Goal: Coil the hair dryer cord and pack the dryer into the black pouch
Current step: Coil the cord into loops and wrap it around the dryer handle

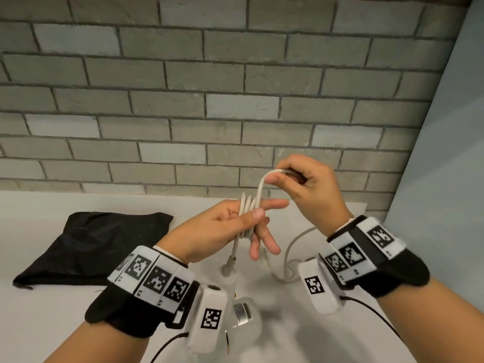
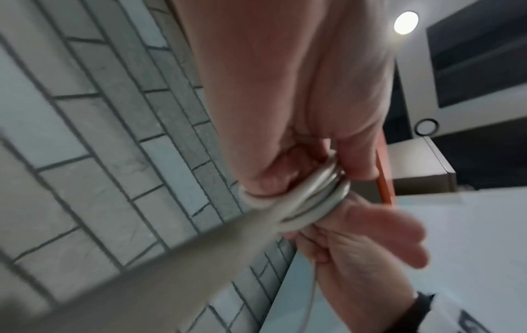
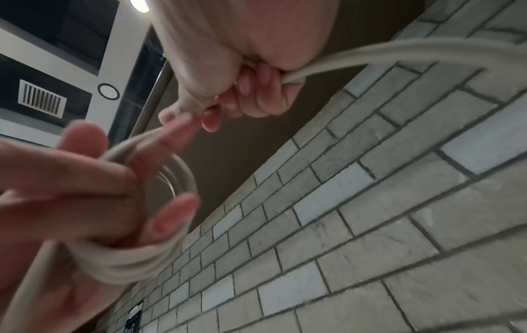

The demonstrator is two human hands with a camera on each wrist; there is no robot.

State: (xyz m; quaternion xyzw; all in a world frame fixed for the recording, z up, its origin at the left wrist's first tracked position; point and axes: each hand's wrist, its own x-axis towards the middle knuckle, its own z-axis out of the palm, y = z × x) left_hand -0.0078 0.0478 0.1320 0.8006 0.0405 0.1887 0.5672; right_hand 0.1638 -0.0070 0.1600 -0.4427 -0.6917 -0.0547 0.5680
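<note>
The white cord (image 1: 248,213) is wound in several loops round the fingers of my left hand (image 1: 258,218), and the thumb pins the loops. My right hand (image 1: 280,178) pinches the cord just above and right of the coil, with a short arch of cord between the hands. In the left wrist view the coil (image 2: 313,198) sits tight round the fingers. In the right wrist view the cord (image 3: 370,51) runs out of the curled fingers (image 3: 250,90). The white hair dryer (image 1: 247,320) lies on the table below my hands, partly hidden by the left wrist band. The black pouch (image 1: 91,247) lies flat at the left.
Slack cord (image 1: 290,247) loops on the white table (image 1: 52,323) under my right wrist. A grey brick wall (image 1: 235,100) stands close behind, and a pale panel (image 1: 445,179) closes the right side.
</note>
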